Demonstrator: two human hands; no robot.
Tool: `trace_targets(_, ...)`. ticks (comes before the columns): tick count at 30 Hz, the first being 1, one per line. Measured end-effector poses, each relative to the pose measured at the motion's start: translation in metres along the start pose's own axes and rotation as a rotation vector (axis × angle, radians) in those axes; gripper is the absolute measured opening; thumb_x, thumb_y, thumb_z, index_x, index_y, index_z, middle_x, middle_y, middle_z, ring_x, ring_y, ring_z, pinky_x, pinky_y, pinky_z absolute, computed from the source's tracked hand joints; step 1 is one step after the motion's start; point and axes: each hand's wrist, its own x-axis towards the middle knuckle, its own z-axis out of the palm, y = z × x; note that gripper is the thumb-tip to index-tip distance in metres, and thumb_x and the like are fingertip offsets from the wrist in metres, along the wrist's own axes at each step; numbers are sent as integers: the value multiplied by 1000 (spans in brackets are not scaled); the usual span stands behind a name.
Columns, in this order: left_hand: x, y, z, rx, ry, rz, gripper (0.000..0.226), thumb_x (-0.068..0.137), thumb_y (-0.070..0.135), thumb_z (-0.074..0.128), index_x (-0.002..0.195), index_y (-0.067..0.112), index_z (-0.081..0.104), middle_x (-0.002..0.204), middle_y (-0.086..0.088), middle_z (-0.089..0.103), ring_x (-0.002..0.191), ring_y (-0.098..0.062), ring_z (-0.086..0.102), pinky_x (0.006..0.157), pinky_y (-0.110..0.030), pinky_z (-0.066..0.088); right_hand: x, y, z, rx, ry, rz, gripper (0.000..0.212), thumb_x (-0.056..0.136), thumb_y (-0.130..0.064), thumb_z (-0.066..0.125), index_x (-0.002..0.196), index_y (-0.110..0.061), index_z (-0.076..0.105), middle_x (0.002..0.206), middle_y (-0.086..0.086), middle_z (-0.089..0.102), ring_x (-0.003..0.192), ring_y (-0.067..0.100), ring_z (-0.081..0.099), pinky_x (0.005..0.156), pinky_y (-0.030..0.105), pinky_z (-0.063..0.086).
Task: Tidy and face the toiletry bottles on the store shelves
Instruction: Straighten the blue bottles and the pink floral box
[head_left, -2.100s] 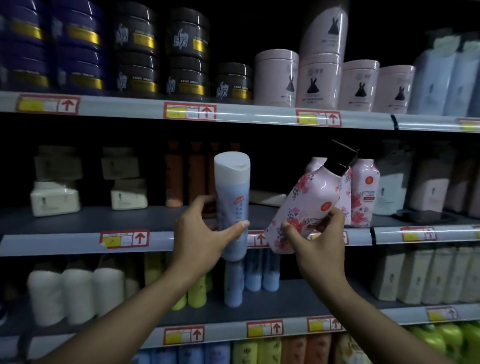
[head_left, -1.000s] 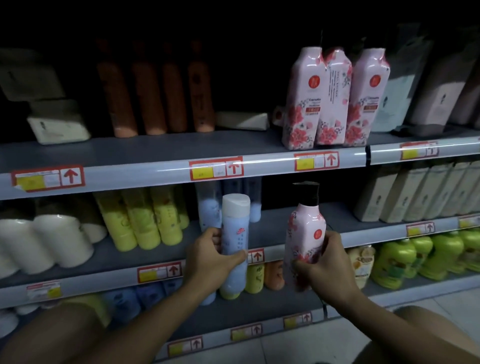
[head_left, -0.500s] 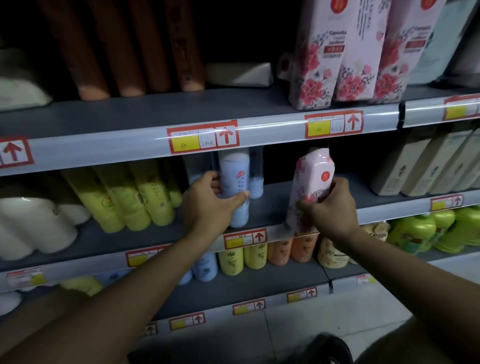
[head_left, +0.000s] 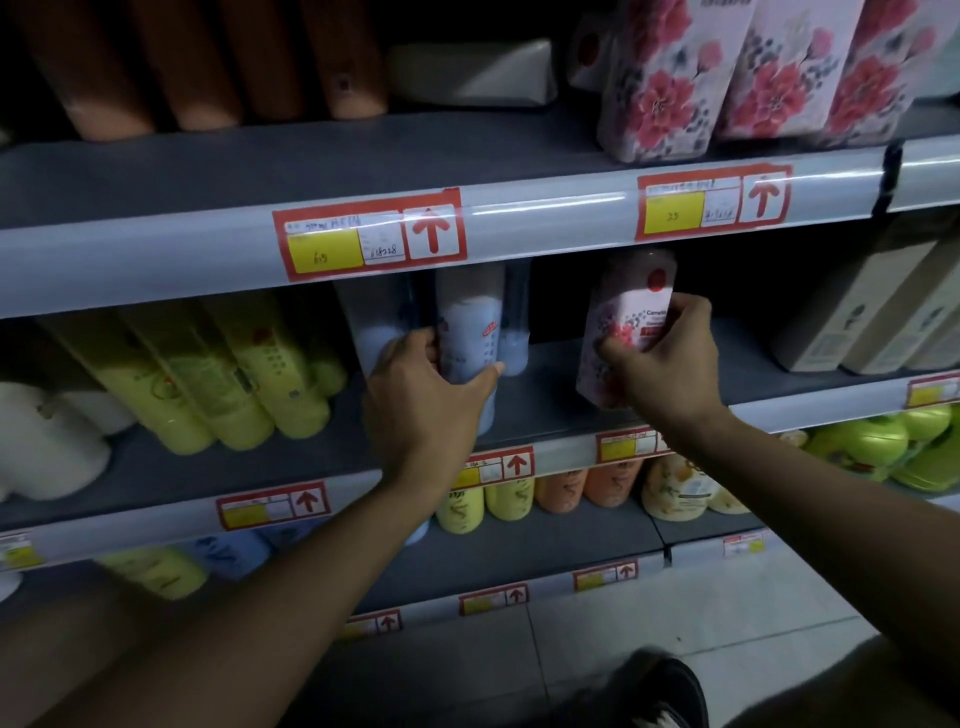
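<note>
Right hand (head_left: 662, 366) grips floral bottle (head_left: 626, 327) tilted top-right, base near shelf front edge (head_left: 561, 449); left hand (head_left: 423, 397) clasps upright blue bottle (head_left: 470, 332).

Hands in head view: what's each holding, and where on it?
Left hand grips the blue bottle around its lower body. Right hand grips the pink flowered bottle around its middle; the bottle is tilted.
</note>
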Motion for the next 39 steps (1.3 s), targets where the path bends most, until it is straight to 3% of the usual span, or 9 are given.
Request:
trace_targets(5,-12,3,4,5,84,-37,55,64,63,87,95,24,64,98,5,70,85,-21,70,66,-42,59,1,8,12,-2,64,-14,65,75,-23,82,125,-18,41,120,10,61,105,23,65,93,48,57)
trace_targets(10,-26,6,4,-39,87,-7,56,70,51,86,111,21,63,110,3,62,98,-22,65,74,-40,56,1,13,18,-6,70,-80,62,81,-19,80,128,-14,41,118,10,61,103,22,65,93,45,55)
trace_targets(14,-27,-1,4,-106,66,17,53,72,38,84,118,22,61,112,4,59,95,-22,66,77,-43,58,1,18,22,-58,58,-98,64,81,-27,81,130,-19,40,118,3,63,103,22,66,92,47,55)
trace_targets(22,-25,-4,15,-176,113,17,53,74,36,87,116,20,59,112,4,59,93,-23,66,76,-44,57,13,20,31,-110,89,-102,61,72,-46,79,112,-30,36,115,8,58,103,27,63,88,53,57)
trace_targets(24,-24,-4,18,-175,136,15,52,75,36,87,115,19,60,112,3,59,92,-24,65,76,-44,56,16,19,34,-114,100,-112,60,73,-40,81,109,-27,35,118,11,52,109,31,58,93,54,54)
trace_targets(26,-22,-4,21,-171,159,7,51,75,36,87,115,18,60,112,2,59,93,-24,65,76,-44,56,19,17,38,-115,103,-116,58,77,-27,86,112,-16,40,122,14,48,115,33,53,101,51,49)
trace_targets(29,-22,-4,26,-169,189,-6,52,76,35,86,116,18,58,114,2,58,94,-24,65,76,-43,56,27,20,42,-133,95,-103,60,81,-19,87,119,-2,44,128,18,45,122,33,48,106,35,40)
trace_targets(35,-26,1,30,-152,230,7,44,79,29,86,105,14,55,104,1,54,83,-22,61,67,-26,47,32,19,48,-152,90,-98,69,83,-22,86,130,3,43,137,21,41,130,35,46,112,31,34)
trace_targets(39,-24,-2,36,-120,231,-1,40,81,30,85,93,15,50,81,1,52,70,-17,52,61,-32,46,35,18,51,-138,89,-92,74,83,-21,85,137,5,40,141,22,38,135,37,42,114,27,29)
